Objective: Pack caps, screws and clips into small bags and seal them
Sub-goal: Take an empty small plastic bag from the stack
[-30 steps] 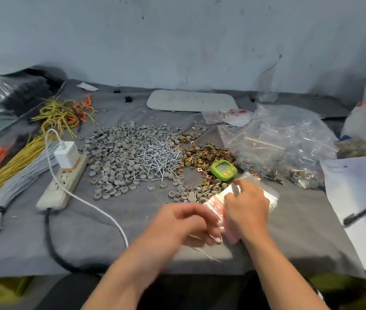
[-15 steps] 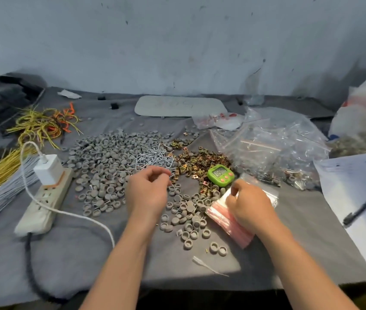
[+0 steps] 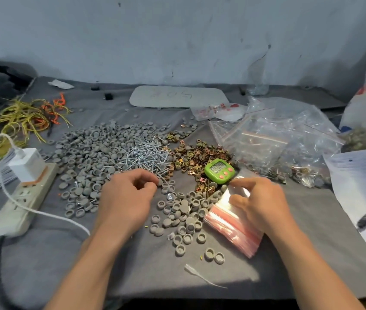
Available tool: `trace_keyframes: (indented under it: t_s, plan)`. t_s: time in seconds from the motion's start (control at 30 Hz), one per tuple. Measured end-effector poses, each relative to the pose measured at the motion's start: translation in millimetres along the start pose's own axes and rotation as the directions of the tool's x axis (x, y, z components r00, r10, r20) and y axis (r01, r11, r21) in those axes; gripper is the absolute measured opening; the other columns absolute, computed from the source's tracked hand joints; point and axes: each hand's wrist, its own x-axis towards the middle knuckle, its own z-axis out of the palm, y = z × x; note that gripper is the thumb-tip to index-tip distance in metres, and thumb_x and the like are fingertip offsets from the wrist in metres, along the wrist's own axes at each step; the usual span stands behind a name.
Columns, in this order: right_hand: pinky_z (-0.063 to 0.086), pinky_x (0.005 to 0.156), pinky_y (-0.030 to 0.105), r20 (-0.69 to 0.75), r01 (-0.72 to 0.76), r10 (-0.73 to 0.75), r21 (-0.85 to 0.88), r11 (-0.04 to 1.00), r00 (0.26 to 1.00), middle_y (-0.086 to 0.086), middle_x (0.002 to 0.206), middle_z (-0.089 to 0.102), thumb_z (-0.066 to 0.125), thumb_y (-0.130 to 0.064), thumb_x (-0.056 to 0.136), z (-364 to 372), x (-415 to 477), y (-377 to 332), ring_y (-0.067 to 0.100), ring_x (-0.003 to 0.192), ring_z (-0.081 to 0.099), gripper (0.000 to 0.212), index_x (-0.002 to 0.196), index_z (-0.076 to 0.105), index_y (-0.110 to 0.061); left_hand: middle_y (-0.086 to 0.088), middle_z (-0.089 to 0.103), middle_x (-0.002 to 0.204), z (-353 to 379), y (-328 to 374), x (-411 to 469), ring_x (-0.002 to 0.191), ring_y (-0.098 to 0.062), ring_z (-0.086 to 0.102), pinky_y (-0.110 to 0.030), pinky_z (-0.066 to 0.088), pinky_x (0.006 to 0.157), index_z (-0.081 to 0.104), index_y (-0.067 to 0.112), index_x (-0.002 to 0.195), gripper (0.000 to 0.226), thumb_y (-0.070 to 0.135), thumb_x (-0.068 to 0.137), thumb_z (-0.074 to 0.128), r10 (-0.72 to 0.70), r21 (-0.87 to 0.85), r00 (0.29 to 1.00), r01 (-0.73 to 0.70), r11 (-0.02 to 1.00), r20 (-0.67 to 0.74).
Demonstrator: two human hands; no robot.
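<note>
The left hand (image 3: 128, 198) curled its fingers over the near edge of the screws (image 3: 146, 155), which lay between the caps (image 3: 92, 151) on the left and the clips (image 3: 197, 155) on the right. Whether it held any could not be told. The right hand (image 3: 260, 202) pinched the top of the small bags (image 3: 233, 229), stacked just near of the green timer (image 3: 218, 171).

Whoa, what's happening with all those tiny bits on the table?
A person is packing small parts into bags. The right hand pinches a clear small bag at the top of a stack of bags, beside a green timer. The left hand, fingers curled, picks at the near edge of the screws, between the grey caps and the brass clips. Whether it holds anything is unclear.
</note>
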Motion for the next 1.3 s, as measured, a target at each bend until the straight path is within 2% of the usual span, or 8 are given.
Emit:
trace_keyframes:
  t_s: [0.27,0.37,0.6,0.77,0.9,1.03,1.17,1.3]
  plan:
    - [0.056,0.080,0.039,-0.163,-0.025,0.026,0.007,1.000,0.986,-0.003,0.083,0.078,0.069,-0.039,0.090,-14,-20,-9,0.025,0.083,0.069,0.020,0.077,0.079,-0.027,0.021,0.070,0.065,-2,-1,-1,0.062,-0.004,0.064,-0.022,0.041,0.050,0.067,0.063,0.085,0.043,0.020,0.087,0.070,0.032,-0.009,0.999,-0.031,0.999,0.027]
    - [0.056,0.080,0.037,-0.008,-0.022,0.021,-0.021,1.000,1.000,-0.017,0.085,0.074,0.070,-0.053,0.082,-19,-38,-7,0.011,0.084,0.066,0.022,0.069,0.073,-0.036,0.021,0.070,0.065,-1,-5,-1,0.059,-0.004,0.064,-0.021,0.040,0.048,0.067,0.063,0.086,0.044,0.019,0.086,0.070,0.034,-0.002,0.999,-0.034,0.999,0.022]
    - [0.041,0.056,0.023,0.022,-0.044,0.044,-0.006,0.999,0.999,-0.018,0.060,0.064,0.070,-0.017,0.081,-16,-33,-4,0.002,0.064,0.059,0.029,0.057,0.066,-0.032,0.023,0.069,0.065,6,-7,1,0.062,0.000,0.064,-0.023,0.041,0.052,0.071,0.056,0.082,0.036,0.020,0.086,0.068,0.059,0.041,0.997,-0.061,0.997,0.041]
    - [0.049,0.066,0.037,-0.252,-0.117,0.252,0.451,0.885,0.934,-0.007,0.069,0.069,0.060,-0.020,0.092,-13,-24,1,0.017,0.075,0.066,0.023,0.071,0.067,-0.023,0.020,0.070,0.064,7,-3,-4,0.056,0.001,0.062,-0.011,0.039,0.045,0.076,0.038,0.075,0.026,0.016,0.086,0.068,0.096,-0.009,0.994,-0.096,0.995,0.055]
    - [0.058,0.081,0.055,-0.423,0.041,0.347,0.682,0.731,0.837,-0.005,0.079,0.075,0.049,-0.024,0.098,-11,-21,-6,0.021,0.078,0.071,0.025,0.078,0.063,-0.025,0.031,0.072,0.089,18,17,-19,0.069,-0.002,0.068,-0.022,0.059,0.059,0.075,0.047,0.092,0.028,0.020,0.091,0.067,0.241,-0.210,0.947,-0.196,0.958,0.212]
    - [0.059,0.077,0.049,-0.480,0.292,0.100,0.672,0.680,0.871,-0.007,0.086,0.076,0.050,-0.031,0.103,-4,-23,-31,0.017,0.086,0.073,0.023,0.084,0.061,-0.027,0.030,0.073,0.099,40,29,-29,0.093,0.007,0.068,-0.020,0.057,0.082,0.077,0.042,0.107,0.023,0.027,0.090,0.073,0.286,-0.282,0.904,-0.198,0.939,0.318]
    - [0.054,0.071,0.050,-0.344,0.359,-0.154,0.681,0.638,0.926,0.000,0.078,0.066,0.056,-0.022,0.105,15,-23,-62,0.024,0.081,0.066,0.021,0.085,0.064,-0.023,0.006,0.080,0.100,43,34,-22,0.099,-0.012,0.074,-0.021,0.057,0.084,0.079,0.024,0.105,0.016,0.017,0.097,0.068,0.195,-0.583,0.913,0.055,0.811,0.358]
    - [0.052,0.068,0.032,-0.271,0.371,-0.254,0.717,0.590,0.928,-0.008,0.078,0.069,0.060,-0.016,0.100,30,-16,-95,0.009,0.075,0.063,0.018,0.088,0.072,-0.022,-0.006,0.079,0.087,36,26,-8,0.084,-0.021,0.075,-0.035,0.061,0.081,0.080,0.018,0.092,0.011,0.016,0.095,0.070,0.056,-0.641,0.981,0.077,0.763,0.185]
